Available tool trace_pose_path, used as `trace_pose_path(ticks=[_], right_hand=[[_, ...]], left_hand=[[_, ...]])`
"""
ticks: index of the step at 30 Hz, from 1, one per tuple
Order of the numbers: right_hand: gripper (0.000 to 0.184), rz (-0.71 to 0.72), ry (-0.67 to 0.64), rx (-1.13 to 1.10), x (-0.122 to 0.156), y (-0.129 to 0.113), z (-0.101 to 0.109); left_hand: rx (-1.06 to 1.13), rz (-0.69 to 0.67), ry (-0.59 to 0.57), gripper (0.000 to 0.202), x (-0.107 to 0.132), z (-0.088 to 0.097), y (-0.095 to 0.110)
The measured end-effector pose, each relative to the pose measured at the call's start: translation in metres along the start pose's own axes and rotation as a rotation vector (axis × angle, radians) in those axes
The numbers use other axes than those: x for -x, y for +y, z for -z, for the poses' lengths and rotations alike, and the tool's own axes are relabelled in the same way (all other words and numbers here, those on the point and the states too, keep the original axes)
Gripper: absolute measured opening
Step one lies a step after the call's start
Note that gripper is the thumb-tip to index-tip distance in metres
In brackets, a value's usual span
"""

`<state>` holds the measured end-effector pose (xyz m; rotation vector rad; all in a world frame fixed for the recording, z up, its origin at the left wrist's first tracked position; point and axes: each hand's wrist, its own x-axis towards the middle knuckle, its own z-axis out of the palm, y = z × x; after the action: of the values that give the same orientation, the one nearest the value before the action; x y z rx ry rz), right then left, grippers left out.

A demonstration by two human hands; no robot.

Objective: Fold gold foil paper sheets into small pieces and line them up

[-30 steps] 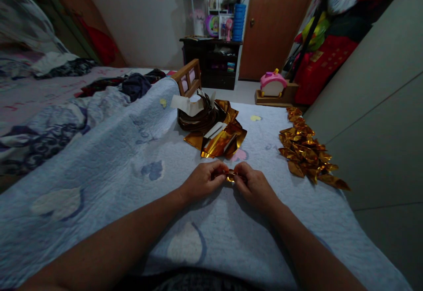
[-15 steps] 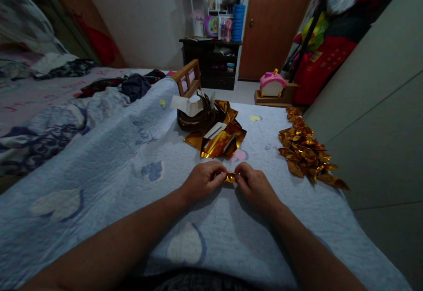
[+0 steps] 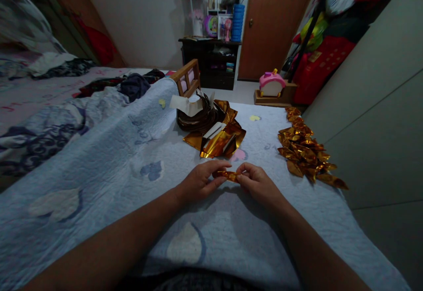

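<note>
Foil [image 3: 231, 176] is sitting between my hands over the blanket [image 3: 228, 233]: my right hand [image 3: 257, 180] is pinching one end, my left hand [image 3: 199, 181] is holding its fingers spread around the other. Many folded bits [image 3: 306, 150] are looking done; sheets [image 3: 218, 144] are waiting.

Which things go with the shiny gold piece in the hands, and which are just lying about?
Seem to belong:
- gold piece in the hands
- gold sheets
- pile of shaped gold pieces

Just lying about:
- pink toy
- dark clothes
- blue container
</note>
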<state>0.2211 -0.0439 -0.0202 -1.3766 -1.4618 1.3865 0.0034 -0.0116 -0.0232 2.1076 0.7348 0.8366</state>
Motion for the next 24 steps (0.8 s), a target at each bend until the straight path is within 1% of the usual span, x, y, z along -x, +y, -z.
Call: trace_pose_path(ticks=[3, 5, 7, 9, 11, 13, 16, 19, 22, 24], right_hand=[[0.015, -0.07, -0.037, -0.108, 0.0, -0.001, 0.001], [0.015, -0.099, -0.059, -0.149, 0.001, -0.001, 0.002], [0.018, -0.112, -0.081, -0.152, 0.001, -0.001, 0.003], [0.025, -0.108, -0.085, -0.149, 0.001, -0.001, 0.004], [0.031, -0.067, -0.064, -0.168, 0.002, -0.002, 0.005], [0.032, 0.001, -0.05, -0.203, 0.003, -0.003, 0.006], [0.033, 0.077, -0.095, -0.243, 0.005, -0.002, 0.009], [0.032, 0.111, -0.168, -0.254, 0.005, 0.0, 0.011], [0.029, 0.14, -0.188, -0.26, 0.004, 0.0, 0.012], [0.028, 0.152, -0.189, -0.282, 0.004, -0.002, 0.013]], left_hand=[[0.01, -0.057, -0.069, 0.025, -0.002, 0.004, 0.002], [0.039, -0.042, -0.092, 0.019, -0.003, 0.005, 0.002], [0.124, 0.036, -0.091, 0.015, -0.003, 0.004, 0.001], [0.281, 0.156, -0.084, 0.015, -0.004, 0.001, -0.001], [0.474, 0.278, -0.076, 0.018, -0.006, -0.001, -0.002], [0.609, 0.363, -0.062, 0.025, -0.007, -0.002, -0.002], [0.73, 0.43, -0.024, 0.034, -0.009, -0.002, -0.003], [0.824, 0.504, -0.006, 0.036, -0.009, -0.001, -0.007], [0.968, 0.571, -0.018, 0.04, -0.008, 0.0, -0.01], [1.063, 0.583, -0.053, 0.042, -0.007, 0.001, -0.011]])
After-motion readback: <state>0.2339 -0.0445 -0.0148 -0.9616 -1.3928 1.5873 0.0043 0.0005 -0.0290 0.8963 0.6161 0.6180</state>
